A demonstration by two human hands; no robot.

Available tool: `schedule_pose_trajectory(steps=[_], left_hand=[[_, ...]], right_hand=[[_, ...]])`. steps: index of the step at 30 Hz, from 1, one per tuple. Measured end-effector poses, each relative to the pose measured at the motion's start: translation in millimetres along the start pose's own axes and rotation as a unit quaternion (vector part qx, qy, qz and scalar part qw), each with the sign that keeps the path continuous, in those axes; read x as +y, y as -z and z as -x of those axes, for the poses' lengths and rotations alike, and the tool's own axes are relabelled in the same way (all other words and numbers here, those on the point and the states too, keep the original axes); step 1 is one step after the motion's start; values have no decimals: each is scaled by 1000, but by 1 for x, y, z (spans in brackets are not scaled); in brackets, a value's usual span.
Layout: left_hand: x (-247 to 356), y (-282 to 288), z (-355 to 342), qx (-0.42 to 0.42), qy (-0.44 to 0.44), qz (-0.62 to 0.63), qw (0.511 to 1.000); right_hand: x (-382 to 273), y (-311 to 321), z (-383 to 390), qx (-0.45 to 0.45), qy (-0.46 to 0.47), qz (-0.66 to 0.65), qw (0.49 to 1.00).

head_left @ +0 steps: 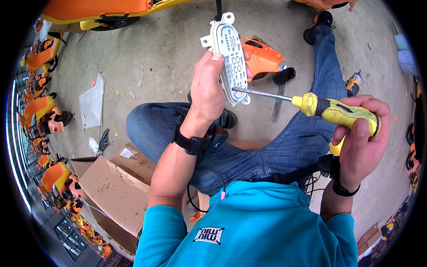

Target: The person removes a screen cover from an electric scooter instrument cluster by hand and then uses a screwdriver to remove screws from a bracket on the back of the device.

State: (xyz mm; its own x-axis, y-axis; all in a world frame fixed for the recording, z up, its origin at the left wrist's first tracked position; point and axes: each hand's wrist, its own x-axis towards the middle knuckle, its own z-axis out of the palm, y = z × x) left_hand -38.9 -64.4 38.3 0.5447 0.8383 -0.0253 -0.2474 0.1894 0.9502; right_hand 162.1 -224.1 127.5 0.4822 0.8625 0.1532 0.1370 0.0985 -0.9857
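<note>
My left hand [208,86] grips a long white display panel [233,58] by its edges, thumb near the front face and fingers wrapped behind. The panel has rounded ends, cut-out digit segments and mounting tabs, and a black cable [218,10] meets its top end. In my right hand [367,129] is a screwdriver [327,109] with a yellow and black handle. Its metal shaft points left, and the tip lies at the panel's lower end, by the edge. Whether the tip touches the panel or sits in a screw, I cannot tell.
An orange plastic shell [264,58] and a flat metal bar [278,104] lie on the floor ahead. A cordless drill [354,83] is beyond my right knee. An open cardboard box [113,191] stands at my left. Orange bodywork [98,9] spans the top; several orange-yellow vehicles [42,111] line the left.
</note>
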Motion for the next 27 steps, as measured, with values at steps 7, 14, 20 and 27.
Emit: schedule_pose_trajectory(steps=[7, 14, 20, 27], left_hand=[[0, -1, 2, 15, -23, 19, 999], [1, -8, 6, 7, -2, -9, 1000], [-3, -11, 10, 6, 27, -36, 999], [-1, -12, 7, 0, 51, -129, 990]], right_hand=[[-5, 4, 1, -6, -78, 57, 995], [-7, 13, 0, -44, -74, 86, 993], [2, 31, -5, -134, 44, 129, 982], [-3, 34, -14, -175, 15, 136, 975]])
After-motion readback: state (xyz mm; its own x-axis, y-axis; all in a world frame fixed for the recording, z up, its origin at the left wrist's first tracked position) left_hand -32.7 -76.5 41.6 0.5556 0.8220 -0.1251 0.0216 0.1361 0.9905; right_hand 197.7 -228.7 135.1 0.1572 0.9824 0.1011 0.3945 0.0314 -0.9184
